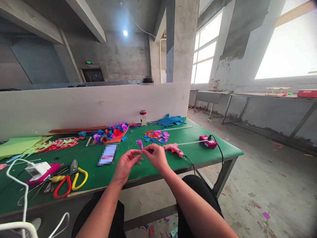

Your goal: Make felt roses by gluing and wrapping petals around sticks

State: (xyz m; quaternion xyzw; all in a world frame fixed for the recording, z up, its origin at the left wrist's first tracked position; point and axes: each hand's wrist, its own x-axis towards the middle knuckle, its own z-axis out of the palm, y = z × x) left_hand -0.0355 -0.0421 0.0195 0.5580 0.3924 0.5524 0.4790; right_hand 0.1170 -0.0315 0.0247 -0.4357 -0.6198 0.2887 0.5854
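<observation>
A small pink crepe-paper flower (pixel 140 143) stands up over the green table, its narrow base pinched between the thumb and fingers of my right hand (pixel 156 156). Close beside it, my left hand (pixel 126 164) has its fingers loosely curved and apart, the index fingertip at the flower's base by the right fingertips. A pink hot glue gun (pixel 174 149) lies just beyond my right hand. Behind the flower is a spread of blue, pink and orange paper pieces (pixel 156 135). A phone (pixel 107 154) lies left of my hands.
Finished-looking paper flowers (pixel 111 133) are heaped at the back. Red-and-yellow-handled cutters (pixel 73 178) and a white charger (pixel 38 169) lie at left. A lidded jar (pixel 143 118) stands near the white partition (pixel 99 102). A pink power socket (pixel 208 141) with a cable sits right.
</observation>
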